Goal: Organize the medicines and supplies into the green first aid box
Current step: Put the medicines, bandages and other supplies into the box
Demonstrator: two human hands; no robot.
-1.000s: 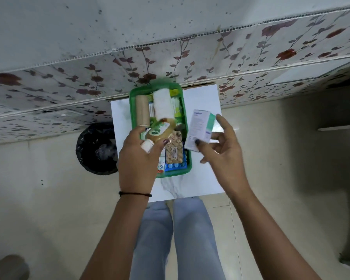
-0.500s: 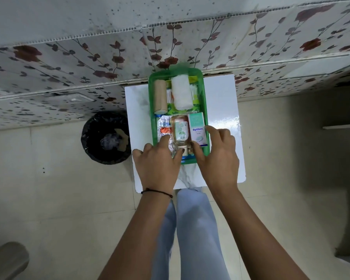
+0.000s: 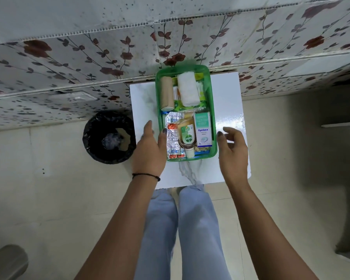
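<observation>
While flanking green box (image 3: 213, 126), both hands' fingers spread (empty)

I'm standing in what looks like a plain room of a home — pale glossy floor tiles (image 3: 59, 199) under my feet and a wall covering (image 3: 89, 57) printed with dark red flowers on trailing stems, speckled and worn. A small white desk (image 3: 226, 110) is pushed against that wall, and just beside it on the floor sits a round bin (image 3: 109, 137) lined with a black bag — domestic odds and ends, with no shop or clinic fittings visible.
</observation>
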